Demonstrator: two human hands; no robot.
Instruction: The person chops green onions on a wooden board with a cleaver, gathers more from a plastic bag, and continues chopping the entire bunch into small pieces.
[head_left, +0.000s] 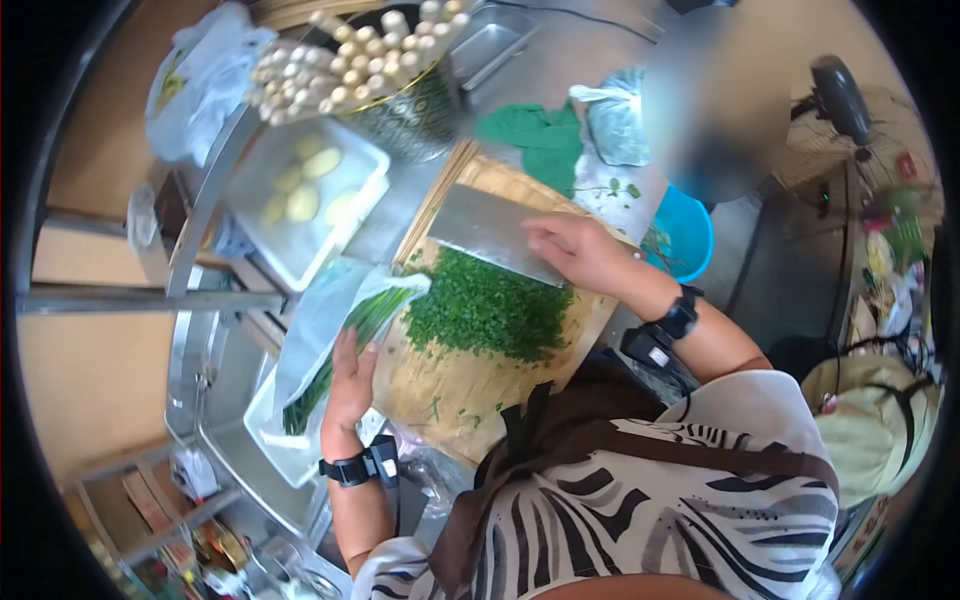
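Note:
A heap of chopped green herbs (485, 308) lies on the wooden cutting board (425, 395). Along its far side rests a broad cleaver blade (490, 232). My right hand (575, 252) is at the blade's right end, its fingers closed on the cleaver; the handle is hidden. Left of the board, a clear plastic bag (325, 310) holds long green stalks (375, 310). My left hand (352, 375) is beside the bag's lower part, fingers spread, with nothing visible gripped in it.
A white tray (375, 195) with peeled potatoes and a patterned pot (410, 120) of pale sticks stand at the upper left. A green cloth (545, 140), a tied bag (617, 120) and a blue basin (690, 235) are beyond the board. A metal sink (240, 450) is left.

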